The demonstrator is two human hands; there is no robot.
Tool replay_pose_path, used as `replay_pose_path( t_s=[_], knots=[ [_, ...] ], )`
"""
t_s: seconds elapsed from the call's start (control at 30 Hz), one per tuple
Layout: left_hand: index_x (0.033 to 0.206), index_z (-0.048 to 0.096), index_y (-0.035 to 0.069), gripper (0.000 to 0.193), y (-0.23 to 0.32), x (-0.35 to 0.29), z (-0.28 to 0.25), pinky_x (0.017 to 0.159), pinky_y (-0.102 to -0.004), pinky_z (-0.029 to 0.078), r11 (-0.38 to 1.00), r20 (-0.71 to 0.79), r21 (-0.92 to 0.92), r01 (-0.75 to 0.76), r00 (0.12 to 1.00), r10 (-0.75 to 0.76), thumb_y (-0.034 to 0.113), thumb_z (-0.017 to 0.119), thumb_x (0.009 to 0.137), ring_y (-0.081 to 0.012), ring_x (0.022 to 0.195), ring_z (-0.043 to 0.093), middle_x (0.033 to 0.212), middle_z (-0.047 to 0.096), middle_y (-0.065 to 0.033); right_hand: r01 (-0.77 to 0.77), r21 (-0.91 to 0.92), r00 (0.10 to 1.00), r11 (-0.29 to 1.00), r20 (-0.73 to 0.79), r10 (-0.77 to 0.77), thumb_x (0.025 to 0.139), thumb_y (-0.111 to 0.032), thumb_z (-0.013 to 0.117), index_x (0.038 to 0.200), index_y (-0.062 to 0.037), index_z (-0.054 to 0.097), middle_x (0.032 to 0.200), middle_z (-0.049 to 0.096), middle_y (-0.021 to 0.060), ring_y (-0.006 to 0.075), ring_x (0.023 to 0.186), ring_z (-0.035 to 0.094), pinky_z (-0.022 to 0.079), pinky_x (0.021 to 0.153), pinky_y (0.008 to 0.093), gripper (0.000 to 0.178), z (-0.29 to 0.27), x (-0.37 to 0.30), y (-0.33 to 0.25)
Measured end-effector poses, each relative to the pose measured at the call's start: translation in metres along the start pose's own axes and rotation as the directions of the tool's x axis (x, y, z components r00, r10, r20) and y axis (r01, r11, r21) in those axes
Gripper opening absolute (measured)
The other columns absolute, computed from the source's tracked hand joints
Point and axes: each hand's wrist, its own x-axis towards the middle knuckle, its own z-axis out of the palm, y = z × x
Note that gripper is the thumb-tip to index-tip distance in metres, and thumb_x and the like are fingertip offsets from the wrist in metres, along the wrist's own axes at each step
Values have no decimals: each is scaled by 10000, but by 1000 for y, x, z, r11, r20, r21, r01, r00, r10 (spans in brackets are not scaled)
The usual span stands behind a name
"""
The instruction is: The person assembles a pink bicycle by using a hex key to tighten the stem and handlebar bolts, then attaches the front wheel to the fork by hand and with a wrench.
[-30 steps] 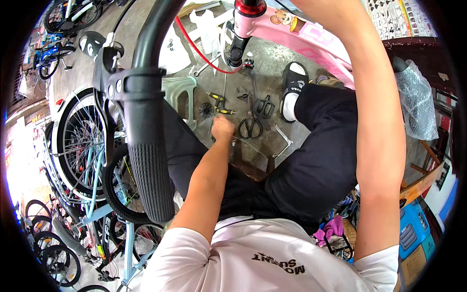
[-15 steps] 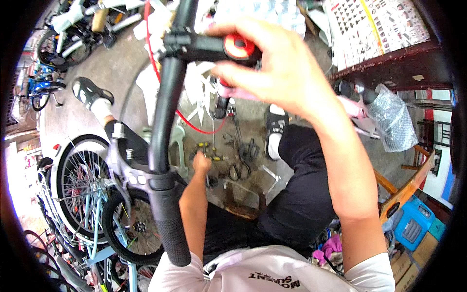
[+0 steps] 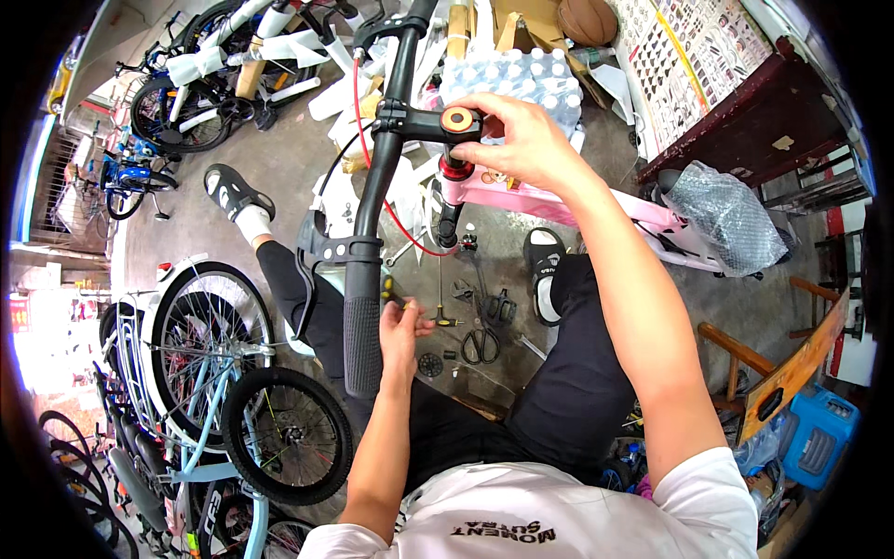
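Fingers of the right hand [image 3: 521, 140] close over the black handlebar stem [image 3: 433, 121] (orange cap showing) at upper centre of the frame, while the left hand [image 3: 399, 334], mid-frame beside the rubber grip [image 3: 361, 345], pinches a small yellow-handled tool [image 3: 391, 300].

Quick count of what's in view: two hands, the left hand [image 3: 399, 337] low in the middle and the right hand [image 3: 521, 140] up top. One black handlebar [image 3: 372, 214] with one rubber grip [image 3: 362, 345]. One pink bike frame [image 3: 559, 200]. Two sandalled feet, one sandal [image 3: 233, 193] at upper left and the other sandal [image 3: 543, 279] at centre right. One pair of scissors [image 3: 480, 345] on the floor. One pack of water bottles [image 3: 521, 79] at the top. One blue crate [image 3: 812, 438] lower right. Parked bikes along the left edge are too bunched up to count.
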Motion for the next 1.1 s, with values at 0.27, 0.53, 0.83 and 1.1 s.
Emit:
replay_pose_path(
  t_s=[0.27,0.53,0.83,1.1],
  knots=[
    [1207,526,-17,399,82,-96,-26,613,-268,507,775,-147,-49,-630,772,618,359,544,1077,-142,672,613,969,638,-98,53,-199,991,979,-108,-75,808,-469,793,1085,-111,726,921,747,99,317,858,706,538,782,417,458,10,1,3],
    [1280,507,-59,681,129,-135,6,534,-227,440,549,-82,-29,-835,550,831,557,592,1002,-122,644,582,1009,611,-90,5,-244,972,970,-226,-62,802,-548,765,1065,-135,727,898,747,115,327,859,710,534,752,435,491,24,-4,1],
    [1109,573,-10,446,111,-148,-11,681,-281,486,231,-23,501,-834,254,967,426,496,1055,-165,719,582,996,610,-142,-15,136,1000,991,12,14,855,-351,780,1170,-80,712,954,758,87,178,857,707,554,781,350,422,-19,-12,15],
    [1058,573,100,256,34,-171,21,645,-321,524,360,247,580,-731,578,778,-14,713,877,-201,755,633,1101,588,-147,-95,-386,902,918,357,244,913,-518,620,1019,-44,753,855,733,166,363,872,707,535,790,459,503,-36,-49,26]
  ],
)
